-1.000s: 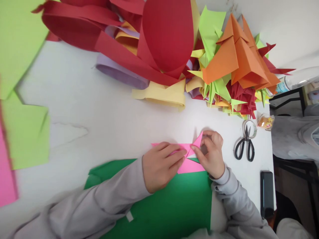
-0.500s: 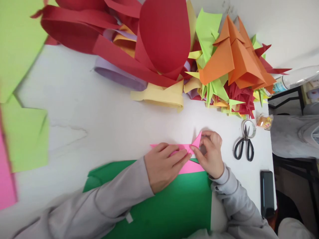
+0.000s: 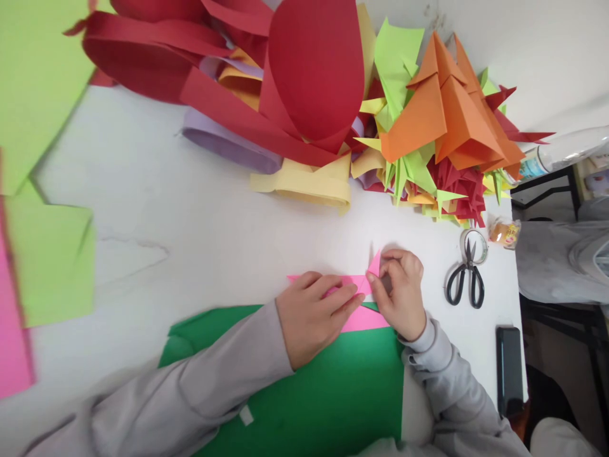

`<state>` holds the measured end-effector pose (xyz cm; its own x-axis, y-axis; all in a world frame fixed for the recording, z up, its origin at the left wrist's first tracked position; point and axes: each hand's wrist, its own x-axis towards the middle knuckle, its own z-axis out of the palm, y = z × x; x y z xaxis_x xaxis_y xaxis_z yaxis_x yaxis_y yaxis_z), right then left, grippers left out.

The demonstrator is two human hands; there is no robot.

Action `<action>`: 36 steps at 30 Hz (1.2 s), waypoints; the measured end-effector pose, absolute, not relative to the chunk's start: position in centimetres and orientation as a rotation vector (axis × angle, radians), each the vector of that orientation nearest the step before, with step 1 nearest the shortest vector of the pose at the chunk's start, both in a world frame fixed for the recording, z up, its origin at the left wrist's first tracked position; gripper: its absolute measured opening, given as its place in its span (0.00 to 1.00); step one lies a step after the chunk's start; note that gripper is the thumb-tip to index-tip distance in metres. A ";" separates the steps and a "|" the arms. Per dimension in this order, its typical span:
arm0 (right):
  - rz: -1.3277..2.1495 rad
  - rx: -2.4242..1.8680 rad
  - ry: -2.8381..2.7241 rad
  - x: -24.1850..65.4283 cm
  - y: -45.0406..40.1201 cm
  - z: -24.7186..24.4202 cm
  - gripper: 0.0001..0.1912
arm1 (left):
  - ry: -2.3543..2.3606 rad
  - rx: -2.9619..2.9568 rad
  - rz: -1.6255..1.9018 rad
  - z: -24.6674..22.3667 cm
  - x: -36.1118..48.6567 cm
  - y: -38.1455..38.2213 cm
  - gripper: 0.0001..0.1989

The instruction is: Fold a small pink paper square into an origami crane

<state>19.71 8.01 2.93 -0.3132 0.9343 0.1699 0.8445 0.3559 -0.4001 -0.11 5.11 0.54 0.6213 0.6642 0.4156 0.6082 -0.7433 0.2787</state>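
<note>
A folded piece of pink paper [image 3: 352, 280] lies near the front of the table, with one pointed flap [image 3: 374, 261] standing up at its right end. My left hand [image 3: 316, 317] rests over its left part, fingers stretched and lying flat to press it down; the palm hides some of it. At the right end, my right hand [image 3: 402, 289] pinches the raised flap between thumb and fingers. A second strip of pink paper [image 3: 364, 320] shows just below, on top of a green sheet [image 3: 333, 400].
Red paper loops [image 3: 314, 70] and a heap of folded paper with an orange piece [image 3: 438, 114] fill the back. Black-handled scissors [image 3: 469, 273], a tape roll [image 3: 481, 247], a wrapped snack [image 3: 504, 233] and a black phone-like object [image 3: 509, 368] lie right. Light green sheets [image 3: 52, 254] lie left.
The flap's tip has shifted slightly left, and my right thumb has moved up along it. My left hand has stayed in place.
</note>
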 end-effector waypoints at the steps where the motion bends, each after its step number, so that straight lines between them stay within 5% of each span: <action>1: 0.322 -1.561 -2.264 19.7 8.0 2.9 0.08 | 1.071 2.732 0.760 0.6 -0.1 5.1 0.15; 14: 0.278 -1.512 -2.227 19.9 7.9 2.6 0.12 | 1.054 2.827 0.700 0.7 0.1 5.2 0.14; 21: 0.499 -1.495 -2.343 21.1 7.7 3.2 0.32 | 1.041 2.825 0.776 0.6 0.2 5.4 0.13; 36: 0.611 -1.539 -2.294 21.0 8.0 3.5 0.30 | 1.021 2.859 0.689 0.8 0.0 5.3 0.14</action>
